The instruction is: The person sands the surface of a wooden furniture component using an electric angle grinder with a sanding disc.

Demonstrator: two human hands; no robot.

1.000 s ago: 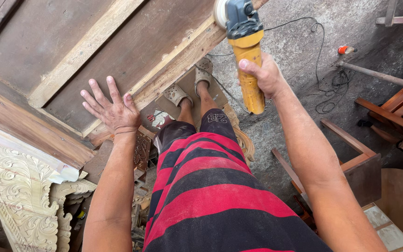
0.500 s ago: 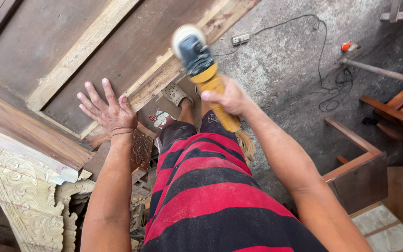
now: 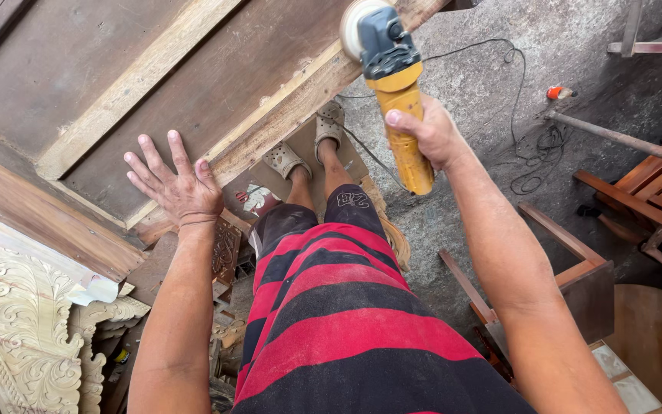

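Note:
My right hand [image 3: 429, 134] grips the yellow handle of a blue-and-yellow angle grinder [image 3: 388, 73], its pale sanding disc held against the light edge rail of a big dark wooden panel [image 3: 193, 92]. My left hand [image 3: 181, 184] lies flat with fingers spread on the lower corner of that panel. Below me are my red and black striped shirt, dark shorts and sandalled feet [image 3: 308, 146] on the concrete floor.
A black power cord [image 3: 530, 115] loops over the grey floor at upper right. Slatted wooden chair parts [image 3: 653, 184] and a small wooden frame [image 3: 561, 268] stand on the right. Pale carved ornamental woodwork [image 3: 17, 337] leans at lower left.
The grinder swung left and down over my legs, then back up to the panel's light edge. My left hand stayed flat on the panel.

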